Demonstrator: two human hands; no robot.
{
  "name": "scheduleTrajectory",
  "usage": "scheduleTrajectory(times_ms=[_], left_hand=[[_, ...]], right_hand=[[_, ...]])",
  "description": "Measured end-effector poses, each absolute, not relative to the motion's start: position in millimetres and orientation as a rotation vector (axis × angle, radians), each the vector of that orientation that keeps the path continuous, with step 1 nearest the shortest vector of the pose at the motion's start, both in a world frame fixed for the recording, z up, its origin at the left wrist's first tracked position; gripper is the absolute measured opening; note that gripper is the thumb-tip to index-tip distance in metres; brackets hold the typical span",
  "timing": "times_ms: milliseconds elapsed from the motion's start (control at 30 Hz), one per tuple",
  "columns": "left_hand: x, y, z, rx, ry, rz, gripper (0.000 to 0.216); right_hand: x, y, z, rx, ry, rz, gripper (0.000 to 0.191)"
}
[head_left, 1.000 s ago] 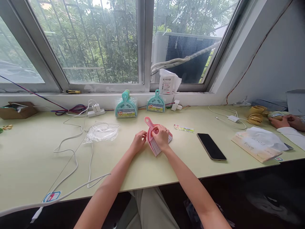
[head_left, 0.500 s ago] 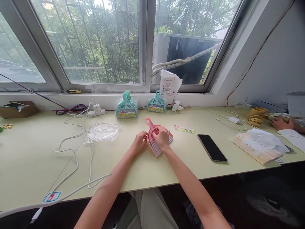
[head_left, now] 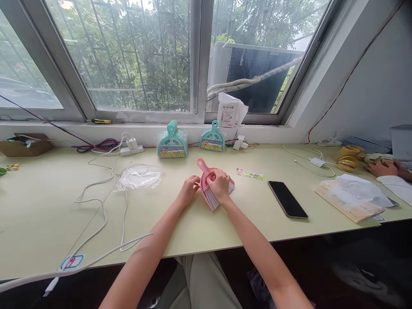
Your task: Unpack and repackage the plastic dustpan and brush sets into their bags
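A small pink dustpan [head_left: 205,175] lies on the table in front of me, its looped handle pointing away. A pink hand brush with pale striped bristles [head_left: 211,200] rests in it. My right hand [head_left: 219,185] is on top, its fingers closed round the brush's body and hiding much of it. At the dustpan's left edge is my left hand [head_left: 189,189], fingers curved and apart, the tips at or very near the rim; contact is hard to make out. Right of the dustpan lies a printed label strip [head_left: 250,174].
Wrapped teal dustpan sets [head_left: 172,143] and another teal set [head_left: 212,139] lean by the window. Crumpled clear plastic [head_left: 139,177] and white cables [head_left: 103,214] lie left. A phone [head_left: 287,200] and tissue pack [head_left: 349,198] lie right. Another person's hand [head_left: 382,167] is far right.
The view has shifted very slightly. Both hands, the dustpan and the brush keep the same places relative to each other.
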State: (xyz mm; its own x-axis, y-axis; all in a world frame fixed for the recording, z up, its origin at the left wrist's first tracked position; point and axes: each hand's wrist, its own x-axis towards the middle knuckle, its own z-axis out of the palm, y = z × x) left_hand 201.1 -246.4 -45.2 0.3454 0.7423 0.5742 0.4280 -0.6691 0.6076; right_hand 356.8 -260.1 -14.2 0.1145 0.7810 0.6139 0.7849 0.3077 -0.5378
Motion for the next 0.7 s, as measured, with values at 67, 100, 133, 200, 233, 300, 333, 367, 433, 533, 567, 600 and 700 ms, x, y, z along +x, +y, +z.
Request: scheduleTrajectory(times_ms=[67,100,133,200,233,300,333,367,433,533,567,600,700], left_hand=[[200.7,-245.7,-46.0,2.271,1.031,1.254,0.024],[200.7,-245.6,-46.1,2.272,1.030,1.257,0.025],[200.7,-245.6,-46.0,2.273,1.028,1.260,0.025],[200.8,-245.9,-45.4,2.273,1.025,1.266,0.026],[200.9,-246.1,-44.9,2.274,1.024,1.269,0.026],[201.1,-246.6,-44.1,2.274,1.026,1.270,0.026],[201.1,-246.7,-43.8,2.273,1.029,1.269,0.026],[201.1,-246.9,-43.6,2.273,1.031,1.267,0.025],[200.9,-247.0,-43.4,2.274,1.036,1.266,0.024],[200.4,-246.9,-43.5,2.279,1.043,1.271,0.023],[200.3,-246.7,-43.6,2.281,1.046,1.272,0.022],[200.1,-246.6,-43.6,2.283,1.049,1.273,0.022],[200.0,-246.2,-43.4,2.285,1.053,1.272,0.021]], right_hand=[[356.6,-260.2,-14.4,-1.445,-1.643,-0.006,0.007],[356.5,-260.2,-14.4,-1.446,-1.645,-0.007,0.007],[356.4,-260.3,-14.5,-1.449,-1.646,-0.010,0.007],[356.2,-260.5,-14.4,-1.455,-1.652,-0.013,0.008],[356.1,-260.7,-14.4,-1.458,-1.655,-0.013,0.008],[356.1,-261.0,-14.2,-1.458,-1.656,-0.008,0.007],[356.1,-261.2,-14.1,-1.457,-1.656,-0.005,0.007],[356.2,-261.3,-14.0,-1.456,-1.655,-0.003,0.006],[356.2,-261.6,-13.7,-1.457,-1.657,-0.004,0.006],[356.2,-261.7,-13.4,-1.462,-1.661,-0.011,0.007],[356.2,-261.7,-13.4,-1.464,-1.662,-0.014,0.007],[356.1,-261.7,-13.3,-1.465,-1.661,-0.014,0.008],[355.9,-261.6,-13.1,-1.471,-1.653,-0.005,0.007]])
